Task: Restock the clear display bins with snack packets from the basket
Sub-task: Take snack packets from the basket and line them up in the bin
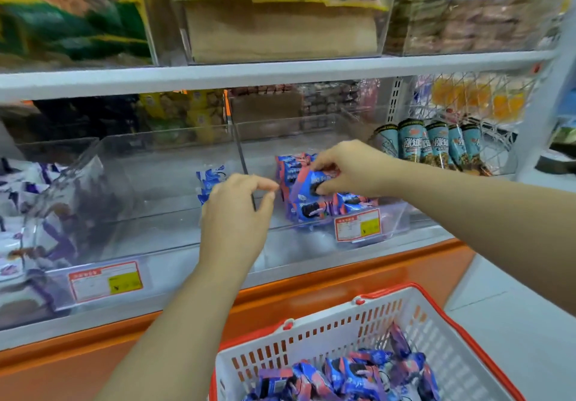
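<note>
Restocking looks partly done: the right hand pinches a blue-and-pink packet over the small pile in the right clear bin, the left hand hovers beside it loosely curled and empty, and many packets lie in the near basket.

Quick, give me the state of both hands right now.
Left hand: open, fingers loosely curled, holding nothing visible.
Right hand: pinching a blue-and-pink snack packet.
</note>
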